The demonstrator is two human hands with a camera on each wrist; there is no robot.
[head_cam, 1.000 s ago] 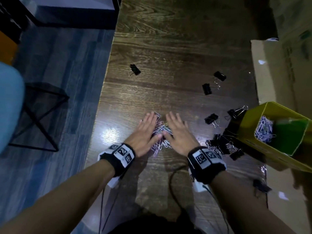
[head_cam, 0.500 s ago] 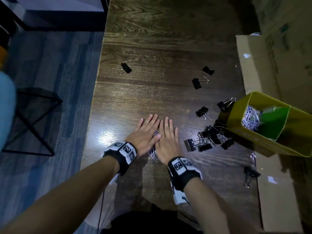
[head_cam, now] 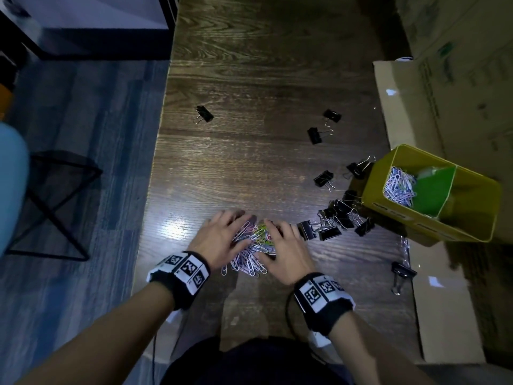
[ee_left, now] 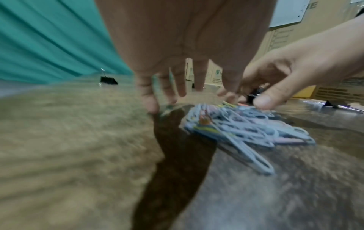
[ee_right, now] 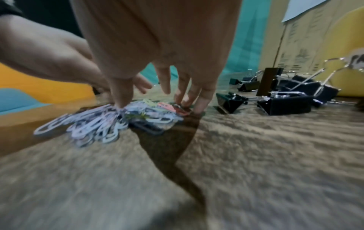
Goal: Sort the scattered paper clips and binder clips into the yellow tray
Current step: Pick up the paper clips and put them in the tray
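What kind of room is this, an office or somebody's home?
Probably an office or storeroom, though that is a guess: a wooden desk strewn with binder clips, printed cardboard boxes stacked beside it, and a yellow tray for stationery.

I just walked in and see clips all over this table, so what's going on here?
A person is tidying clips into a yellow tray at the table's right side. Both hands, left hand and right hand, are spread on either side of a pile of paper clips, fingers touching it, apparently gathering it. Nothing is lifted yet. One tray compartment already holds paper clips. The black binder clips lie on the wooden table, most bunched beside the tray, a few scattered farther off.
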